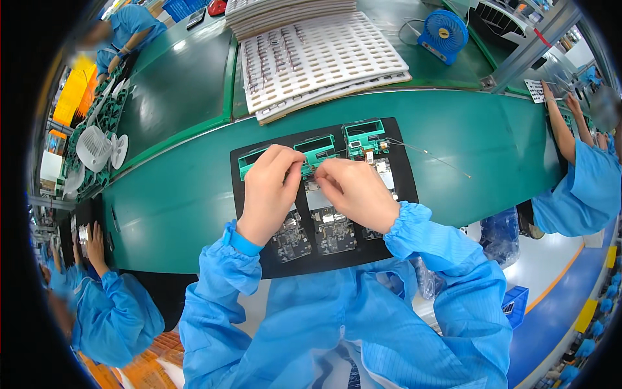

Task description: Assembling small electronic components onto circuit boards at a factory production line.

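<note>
"Middle green frame [315, 148]: state its location and condition of grip."

"It lies on the black mat [405, 175], second in a row of three along the far edge, between the left green frame [251, 161] and the right green frame [364, 132]. Both hands work at its near edge. The left hand [269, 181] has thumb and forefinger drawn close together; the right hand [355, 189] has its fingers bunched just beside them. Whether either pinches a part, I cannot tell; the fingers cover the spot."

"Reason for the arrangement?"

"By my judgement, the mat keeps three sets together within reach of both hands, each frame in line with a dark circuit board [334, 233] nearer the body. Two hands at one edge suggest small parts needing support from both sides."

"Surroundings and obstructions?"

"A thin wire [427, 154] trails from the right green frame past the mat onto the green table [168, 214]; it looks to be a possible snag. Beyond the mat, stacked white perforated trays [350, 55] limit space on the far side. A blue fan [444, 35] stands to their right, clear of the hands. A co-worker in blue [580, 175] sits well apart at right, another person [116, 318] at left."
</note>
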A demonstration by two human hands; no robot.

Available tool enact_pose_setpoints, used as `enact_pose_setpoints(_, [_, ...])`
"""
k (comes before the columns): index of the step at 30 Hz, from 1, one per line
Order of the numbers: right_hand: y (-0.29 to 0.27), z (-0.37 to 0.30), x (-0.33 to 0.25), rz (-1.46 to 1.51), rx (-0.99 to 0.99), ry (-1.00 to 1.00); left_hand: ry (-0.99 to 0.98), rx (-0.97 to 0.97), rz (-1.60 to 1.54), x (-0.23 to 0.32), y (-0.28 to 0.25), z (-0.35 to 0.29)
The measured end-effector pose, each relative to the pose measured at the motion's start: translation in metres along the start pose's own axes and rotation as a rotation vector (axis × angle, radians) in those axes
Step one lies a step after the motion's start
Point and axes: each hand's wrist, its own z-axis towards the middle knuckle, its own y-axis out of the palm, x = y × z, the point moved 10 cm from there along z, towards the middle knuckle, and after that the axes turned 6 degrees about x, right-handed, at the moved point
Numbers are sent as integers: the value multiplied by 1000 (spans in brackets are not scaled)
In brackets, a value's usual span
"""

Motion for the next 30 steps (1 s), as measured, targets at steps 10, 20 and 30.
enact_pose_setpoints(10, [-3, -7, 7, 38, -52, 90, 155, -43, 41, 11, 5, -12])
enact_pose_setpoints(20, [-11, -22, -1, 491, -146, 336, 224, -50, 206, 23, -3, -19])
enact_pose_setpoints(30, [12, -16, -25, 598, -116, 300, -639, -79, -861, -16, -12, -69])
